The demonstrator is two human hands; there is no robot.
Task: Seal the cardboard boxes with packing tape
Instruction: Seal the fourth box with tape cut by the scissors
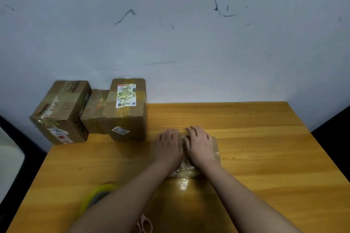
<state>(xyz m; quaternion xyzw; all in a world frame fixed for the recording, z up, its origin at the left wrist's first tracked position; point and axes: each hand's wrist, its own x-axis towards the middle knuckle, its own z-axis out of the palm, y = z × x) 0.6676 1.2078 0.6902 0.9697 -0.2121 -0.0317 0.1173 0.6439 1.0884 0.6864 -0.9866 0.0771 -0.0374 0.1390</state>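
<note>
Both hands are flat on a small cardboard box (215, 149) near the middle of the wooden table (265, 138), left hand (167, 143) and right hand (199, 143) side by side, fingers straight, gripping nothing, just pressing glossy tape down. Looks like the smoothing step. Next it probably needs another strip, so reaching for the tape roll (96, 196) under the left forearm. Three taped boxes (125, 111) sit at the far left corner.
</note>
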